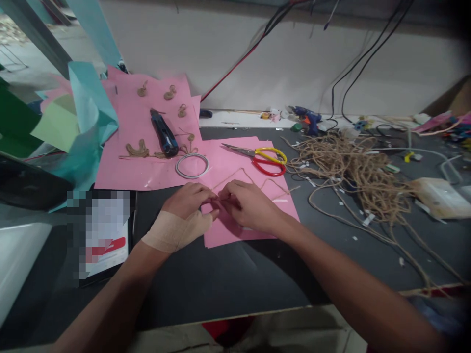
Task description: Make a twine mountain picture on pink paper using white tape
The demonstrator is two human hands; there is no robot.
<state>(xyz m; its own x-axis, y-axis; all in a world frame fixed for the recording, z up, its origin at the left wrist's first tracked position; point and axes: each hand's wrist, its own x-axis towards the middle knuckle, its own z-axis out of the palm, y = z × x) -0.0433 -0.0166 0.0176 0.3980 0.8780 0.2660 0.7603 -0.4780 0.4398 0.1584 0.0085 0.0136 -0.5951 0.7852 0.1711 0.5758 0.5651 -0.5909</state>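
Note:
Over the pink sheet my left hand, wrapped at the wrist with a tan bandage, meets my right hand fingertip to fingertip. Both are closed in a pinch on a thin strand of jute twine. The strand bends up behind my fingers and trails off to the right over the paper; its pinched part is hidden. Just beyond lie scissors with one yellow and one red handle, and a grey ring.
A box cutter and several small twine coils rest on another pink sheet. To the right spreads a tangled heap of twine. A phone lies at left. A blue glue gun sits by the wall under hanging cables.

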